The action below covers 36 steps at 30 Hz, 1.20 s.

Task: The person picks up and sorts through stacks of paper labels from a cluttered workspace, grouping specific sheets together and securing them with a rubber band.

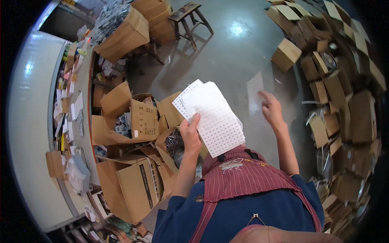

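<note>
My left hand point(190, 135) is closed on a stack of white printed sheets point(212, 115), thumb on top. Small dark marks run in rows across them, and one sheet at the back is fanned out to the left. To the right, my right hand point(271, 107) is raised with its index finger stretched out and the other fingers partly bent. A single pale sheet point(255, 97) shows beside and behind these fingers, faint and smeared; I see no grip on it. Below the stack is the striped maroon apron point(251, 176) I wear.
Opened cardboard boxes point(137, 182) crowd the left, some with small parts inside. Beyond them runs a cluttered bench point(83, 105). A wooden stool point(186, 16) stands on the grey floor point(231, 52) at the far side, near a box of grey pieces point(125, 34). Cardboard boxes point(340, 89) are heaped along the right.
</note>
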Available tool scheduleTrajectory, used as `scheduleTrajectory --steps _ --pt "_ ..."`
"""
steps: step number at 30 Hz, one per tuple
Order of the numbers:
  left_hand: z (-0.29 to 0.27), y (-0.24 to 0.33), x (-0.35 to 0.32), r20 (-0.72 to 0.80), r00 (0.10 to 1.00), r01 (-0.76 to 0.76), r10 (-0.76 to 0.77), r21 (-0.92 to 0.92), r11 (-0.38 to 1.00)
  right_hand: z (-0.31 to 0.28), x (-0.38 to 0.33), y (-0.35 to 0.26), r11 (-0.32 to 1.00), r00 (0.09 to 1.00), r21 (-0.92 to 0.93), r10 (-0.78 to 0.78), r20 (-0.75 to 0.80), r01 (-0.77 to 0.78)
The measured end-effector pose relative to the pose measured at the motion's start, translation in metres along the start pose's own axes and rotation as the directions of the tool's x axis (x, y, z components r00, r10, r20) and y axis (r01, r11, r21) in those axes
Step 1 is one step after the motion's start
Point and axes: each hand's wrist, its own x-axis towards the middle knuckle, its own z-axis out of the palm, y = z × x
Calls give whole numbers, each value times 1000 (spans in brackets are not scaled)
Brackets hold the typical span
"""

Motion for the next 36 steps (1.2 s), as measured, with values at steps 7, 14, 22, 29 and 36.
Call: scheduleTrajectory --steps 7,14,22,29,36 --pt "-1 29 112 -180 974 -143 137 -22 989 100 167 -97 840 856 538 -226 466 -71" --pt "-5 96 237 -148 977 -134 155 148 980 190 306 -164 736 821 581 -61 568 -347" --pt "5 156 384 -192 958 -174 214 206 963 274 457 -195 570 704 640 -144 696 -516" --pt "0 194 496 -437 829 -310 349 160 937 381 588 -226 608 648 686 -341 681 -400" --pt "-27 243 537 -734 507 -494 452 183 850 452 651 -319 697 495 692 -542 679 -187"
